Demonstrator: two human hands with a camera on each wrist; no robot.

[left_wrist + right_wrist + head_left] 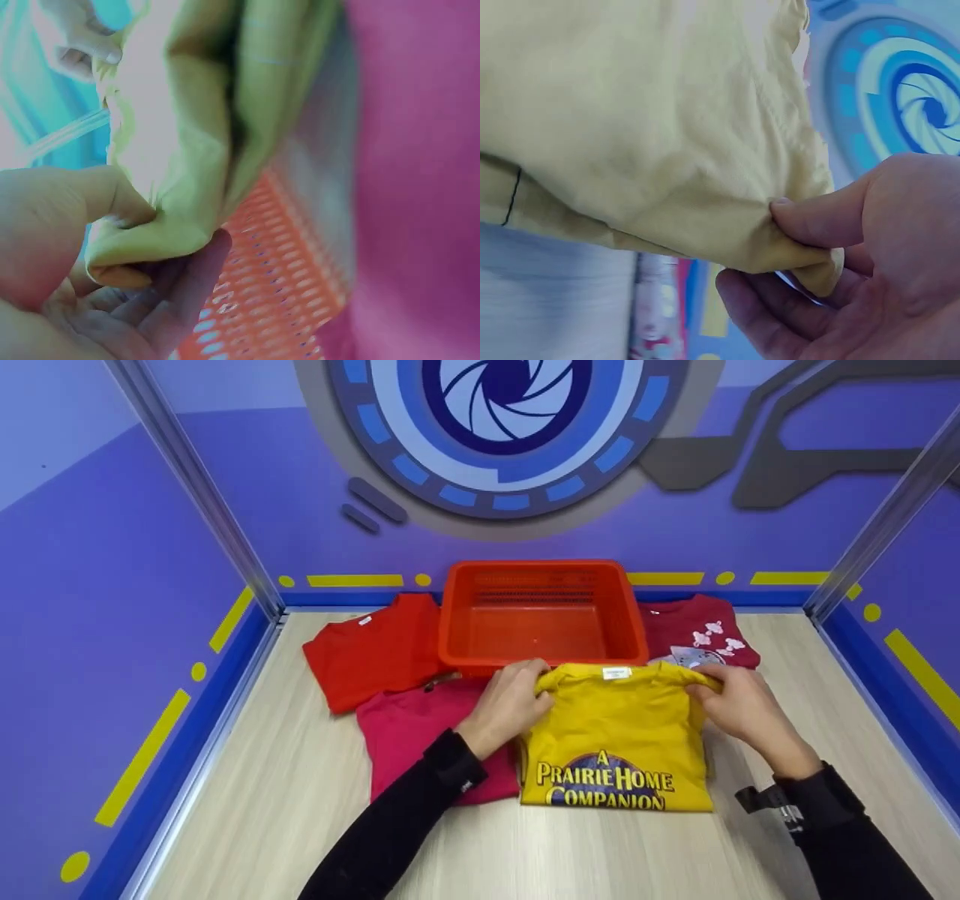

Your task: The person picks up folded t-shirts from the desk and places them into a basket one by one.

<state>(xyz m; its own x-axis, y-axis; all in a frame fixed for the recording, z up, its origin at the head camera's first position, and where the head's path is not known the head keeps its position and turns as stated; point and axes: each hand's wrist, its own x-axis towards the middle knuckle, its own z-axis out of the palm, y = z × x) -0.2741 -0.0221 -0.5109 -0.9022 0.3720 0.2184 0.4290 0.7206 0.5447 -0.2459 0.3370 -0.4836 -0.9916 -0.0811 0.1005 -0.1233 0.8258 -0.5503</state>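
A folded yellow T-shirt (619, 727) with printed lettering hangs between both hands, its collar edge up and a white label at the neck. My left hand (510, 701) pinches its upper left corner; in the left wrist view the thumb lies on top of the cloth and the fingers beneath. The upper right corner is pinched by my right hand (742, 705), thumb over the fabric in the right wrist view. Right behind the shirt stands a red plastic basket (540, 634) with nothing seen inside. Part of its front is hidden by the shirt and left hand.
A folded red shirt (375, 652) lies left of the basket, and a pink shirt (420, 735) lies in front of it, partly under the left forearm. At the basket's right is a dark red shirt (701, 626) with pale prints. Printed panels (225, 495) wall the table (247, 810).
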